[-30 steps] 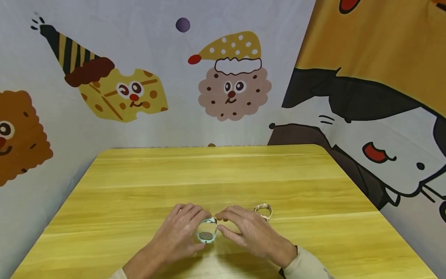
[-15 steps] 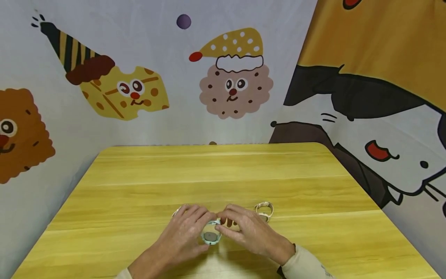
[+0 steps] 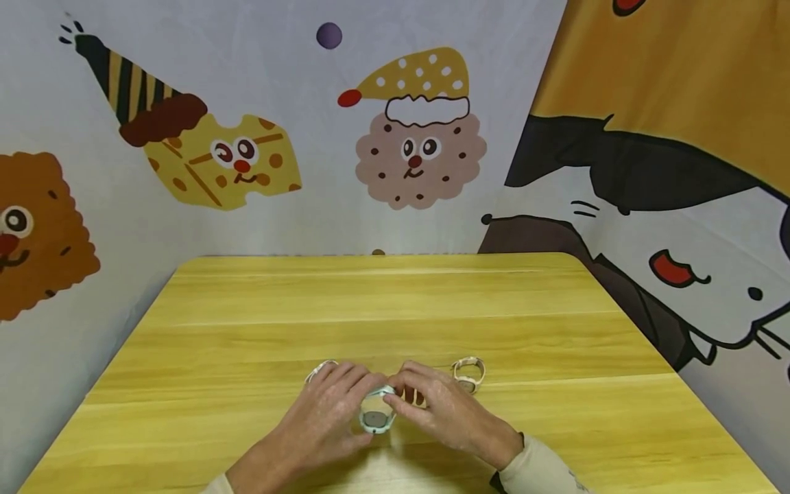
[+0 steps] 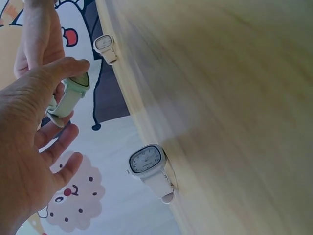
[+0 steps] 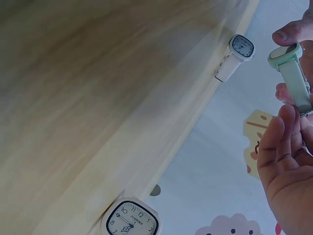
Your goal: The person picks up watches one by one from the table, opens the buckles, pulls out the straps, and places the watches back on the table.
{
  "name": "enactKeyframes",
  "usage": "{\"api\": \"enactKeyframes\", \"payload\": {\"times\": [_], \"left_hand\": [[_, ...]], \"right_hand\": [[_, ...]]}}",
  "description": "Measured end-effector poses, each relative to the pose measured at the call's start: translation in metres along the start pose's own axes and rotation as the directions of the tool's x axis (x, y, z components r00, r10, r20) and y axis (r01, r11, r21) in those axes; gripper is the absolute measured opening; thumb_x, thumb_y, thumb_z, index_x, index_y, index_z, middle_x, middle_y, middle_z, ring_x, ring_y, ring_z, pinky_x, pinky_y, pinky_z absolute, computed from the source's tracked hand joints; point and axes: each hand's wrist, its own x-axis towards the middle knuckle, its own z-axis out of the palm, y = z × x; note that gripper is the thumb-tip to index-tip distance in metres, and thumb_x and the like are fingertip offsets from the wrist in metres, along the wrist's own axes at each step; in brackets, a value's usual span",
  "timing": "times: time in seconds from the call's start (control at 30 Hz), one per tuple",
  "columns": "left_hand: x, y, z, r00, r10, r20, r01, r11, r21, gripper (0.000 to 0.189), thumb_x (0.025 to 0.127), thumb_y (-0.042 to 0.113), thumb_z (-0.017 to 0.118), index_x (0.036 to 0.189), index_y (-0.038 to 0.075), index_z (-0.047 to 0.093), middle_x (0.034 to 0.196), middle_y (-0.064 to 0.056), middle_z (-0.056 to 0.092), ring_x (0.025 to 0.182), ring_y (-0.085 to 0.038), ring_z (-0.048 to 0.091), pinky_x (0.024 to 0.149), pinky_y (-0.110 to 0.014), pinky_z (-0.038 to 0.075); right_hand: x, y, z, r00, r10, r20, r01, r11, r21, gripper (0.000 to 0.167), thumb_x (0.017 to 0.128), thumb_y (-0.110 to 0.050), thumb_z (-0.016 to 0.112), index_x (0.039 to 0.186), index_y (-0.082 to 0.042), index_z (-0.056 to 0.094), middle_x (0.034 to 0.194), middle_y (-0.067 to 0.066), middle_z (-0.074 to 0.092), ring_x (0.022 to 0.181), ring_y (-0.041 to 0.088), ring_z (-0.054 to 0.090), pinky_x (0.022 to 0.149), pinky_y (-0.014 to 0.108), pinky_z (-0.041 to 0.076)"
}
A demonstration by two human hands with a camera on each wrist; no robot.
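A mint-green wristwatch (image 3: 375, 419) stands as a closed-looking loop between both hands, low in the middle of the head view. My left hand (image 3: 327, 412) holds it from the left, its thumb at the case in the left wrist view, where the pale strap (image 4: 68, 104) hangs below the dial. From the other side, my right hand (image 3: 447, 412) pinches the strap at the far part of the loop with thumb and fingers. In the right wrist view those fingers meet the strap's end (image 5: 298, 95). The buckle is mostly hidden by fingers.
On the yellow wooden table (image 3: 395, 302), a cream wristwatch (image 3: 470, 370) stands just beyond the right hand. A white wristwatch (image 3: 322, 369) is partly hidden behind the left hand; its dial (image 4: 146, 159) shows in the left wrist view. A cartoon-printed cloth (image 3: 265, 62) hangs behind the table.
My left hand and the mint watch have shifted slightly right, uncovering part of the white watch. My right thumb and fingers, apart from the strap one second ago, have closed on it.
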Motion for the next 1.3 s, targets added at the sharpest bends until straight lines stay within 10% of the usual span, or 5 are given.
{"api": "enactKeyframes", "payload": {"times": [0.8,1.3], "left_hand": [[-0.0017,-0.0044,-0.0018,0.998,-0.06,-0.029,0.058,0.997,-0.054,0.055,0.083,0.059,0.078,0.113,0.014,0.071,0.109,0.005,0.066,0.101,-0.013,0.06,0.092,-0.037,0.054],[-0.0003,-0.0046,-0.0022,0.992,-0.102,-0.071,0.089,0.983,-0.161,0.023,0.096,0.039,0.072,0.103,0.017,0.073,0.103,0.01,0.067,0.097,-0.009,0.061,0.082,-0.032,0.057]], "right_hand": [[-0.0049,0.0029,0.0004,0.999,-0.037,-0.023,0.037,0.999,-0.026,0.011,0.103,-0.026,0.065,0.109,-0.018,0.07,0.094,-0.015,0.057,0.078,-0.001,0.053,0.059,0.014,0.047],[-0.0062,0.0002,-0.0048,0.998,-0.047,-0.04,0.045,0.997,-0.056,0.012,0.103,-0.028,0.064,0.11,-0.019,0.07,0.099,-0.016,0.057,0.08,0.002,0.054,0.057,0.012,0.045]]}}
